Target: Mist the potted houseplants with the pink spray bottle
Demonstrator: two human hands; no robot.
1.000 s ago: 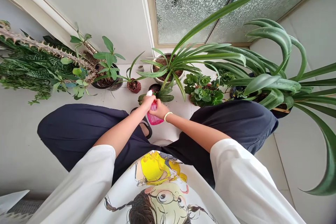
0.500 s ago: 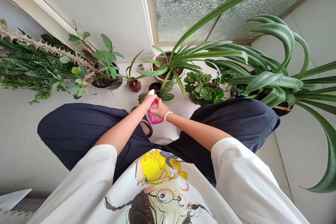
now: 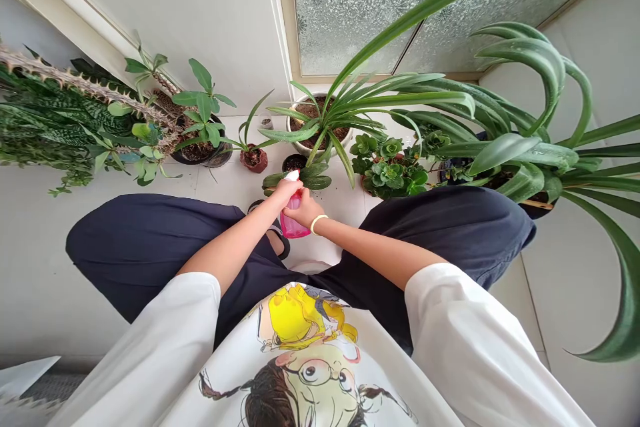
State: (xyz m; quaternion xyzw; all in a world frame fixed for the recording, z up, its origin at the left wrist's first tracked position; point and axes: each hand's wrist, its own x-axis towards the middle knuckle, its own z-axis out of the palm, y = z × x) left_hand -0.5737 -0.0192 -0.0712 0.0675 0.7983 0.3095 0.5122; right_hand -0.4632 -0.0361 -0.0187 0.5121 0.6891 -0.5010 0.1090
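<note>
one pink spray bottle (image 3: pixel 294 225) is held low between the knees, above the tiled floor (image 3: pixel 230 180), near one small dark pot (image 3: pixel 294 162). its long axis runs from the pink base by the body up to the white nozzle (image 3: pixel 291 175), which points away toward the plants. the left hand (image 3: pixel 280 193) has its grip closed round the neck. the right hand (image 3: pixel 306 209), one bracelet (image 3: pixel 319 221) at the wrist, wraps the bottle's body. beyond stand one red-brown pot (image 3: pixel 253 159) and one white pot (image 3: pixel 299 144).

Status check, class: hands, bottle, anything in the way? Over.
Left hand atop bottle, right hand round its pink body. Bottle upright. Small potted plant just ahead of the nozzle.
</note>
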